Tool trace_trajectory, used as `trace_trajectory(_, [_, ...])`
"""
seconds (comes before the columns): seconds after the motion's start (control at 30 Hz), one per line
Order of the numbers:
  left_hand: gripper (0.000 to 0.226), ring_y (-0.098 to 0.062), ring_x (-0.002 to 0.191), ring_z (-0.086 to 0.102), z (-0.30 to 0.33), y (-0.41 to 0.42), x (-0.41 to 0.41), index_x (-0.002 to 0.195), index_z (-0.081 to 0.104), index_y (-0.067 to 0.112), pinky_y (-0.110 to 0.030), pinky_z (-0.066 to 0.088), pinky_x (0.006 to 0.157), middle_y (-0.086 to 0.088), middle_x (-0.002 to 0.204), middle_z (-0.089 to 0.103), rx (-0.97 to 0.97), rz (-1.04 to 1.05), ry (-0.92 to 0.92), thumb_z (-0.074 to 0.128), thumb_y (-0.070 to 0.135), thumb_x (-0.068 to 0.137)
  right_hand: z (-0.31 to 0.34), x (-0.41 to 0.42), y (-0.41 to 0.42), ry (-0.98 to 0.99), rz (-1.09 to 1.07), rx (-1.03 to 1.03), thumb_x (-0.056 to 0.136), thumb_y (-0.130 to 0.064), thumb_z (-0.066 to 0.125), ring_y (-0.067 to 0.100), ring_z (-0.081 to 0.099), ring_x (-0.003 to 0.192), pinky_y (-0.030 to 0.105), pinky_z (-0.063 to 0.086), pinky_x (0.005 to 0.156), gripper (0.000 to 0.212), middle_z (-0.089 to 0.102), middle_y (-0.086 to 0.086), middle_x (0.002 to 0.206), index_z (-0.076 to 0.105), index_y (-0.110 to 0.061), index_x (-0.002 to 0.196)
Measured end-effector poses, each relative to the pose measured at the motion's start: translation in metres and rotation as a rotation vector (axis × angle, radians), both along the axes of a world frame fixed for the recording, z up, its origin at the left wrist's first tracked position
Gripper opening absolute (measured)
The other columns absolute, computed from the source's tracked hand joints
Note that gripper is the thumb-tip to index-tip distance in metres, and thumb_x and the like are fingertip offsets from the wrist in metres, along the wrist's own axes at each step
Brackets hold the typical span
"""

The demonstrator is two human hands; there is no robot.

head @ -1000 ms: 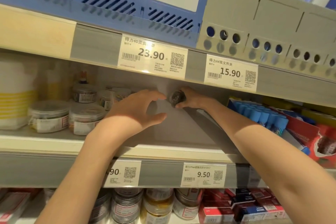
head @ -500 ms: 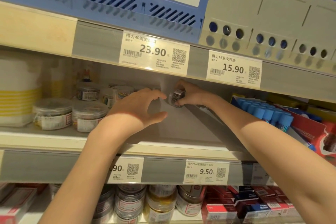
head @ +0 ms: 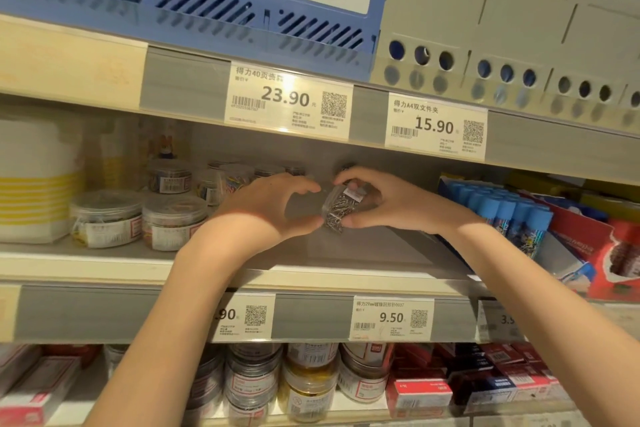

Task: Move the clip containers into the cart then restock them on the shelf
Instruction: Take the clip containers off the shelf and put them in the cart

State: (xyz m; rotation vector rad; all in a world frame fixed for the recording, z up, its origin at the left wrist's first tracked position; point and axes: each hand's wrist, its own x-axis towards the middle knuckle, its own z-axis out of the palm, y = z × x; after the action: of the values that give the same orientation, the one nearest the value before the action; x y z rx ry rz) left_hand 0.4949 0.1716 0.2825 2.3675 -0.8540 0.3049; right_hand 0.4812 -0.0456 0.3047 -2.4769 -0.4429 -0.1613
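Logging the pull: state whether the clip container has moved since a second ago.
Yes: the clip container in the right hand has come forward and down, away from the 23.90 price tag.

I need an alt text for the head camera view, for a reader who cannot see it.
At a store shelf, the right hand holds a clear container of metal clips, and the open left hand reaches toward it. More clip containers stand on the shelf to the left, blue-capped glue sticks to the right, price tags above and below.
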Motion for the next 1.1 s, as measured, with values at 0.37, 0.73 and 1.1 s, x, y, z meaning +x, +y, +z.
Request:
trace_trajectory(0.37, [0.039, -0.007, 0.121, 0.048, 0.005, -0.002, -0.005, 0.12, 0.058, 0.042, -0.033, 0.037, 0.102, 0.017, 0.13, 0.055, 0.029, -0.03, 0.018, 0.064, 0.048, 0.082, -0.017, -0.025, 0.011, -0.044, -0.034, -0.009, 0.058, -0.048, 0.077, 0.016, 0.06, 0.102, 0.048, 0.047, 0.092, 0.046, 0.058, -0.009, 0.109, 0.046, -0.041, 0.091])
trace_trajectory(0.73, [0.021, -0.007, 0.112, 0.051, 0.004, -0.004, -0.004, 0.103, 0.066, 0.042, -0.034, 0.037, 0.1, 0.02, 0.118, 0.06, 0.038, -0.057, 0.049, 0.065, 0.044, 0.082, -0.016, -0.014, -0.018, 0.038, -0.082, -0.066, 0.075, -0.021, 0.077, 0.003, 0.049, 0.116, 0.027, 0.039, 0.102, 0.055, 0.051, -0.011, 0.125, 0.048, -0.03, 0.12])
trace_trajectory(1.1, [0.011, -0.015, 0.106, 0.055, 0.002, -0.001, -0.001, 0.094, 0.065, 0.044, -0.04, 0.043, 0.094, 0.012, 0.112, 0.062, 0.021, 0.048, 0.02, 0.065, 0.045, 0.082, 0.008, 0.031, -0.047, 0.03, -0.423, -0.311, 0.08, -0.025, 0.073, 0.021, 0.039, 0.129, 0.023, 0.032, 0.095, 0.078, 0.036, 0.005, 0.146, 0.031, -0.014, 0.144])
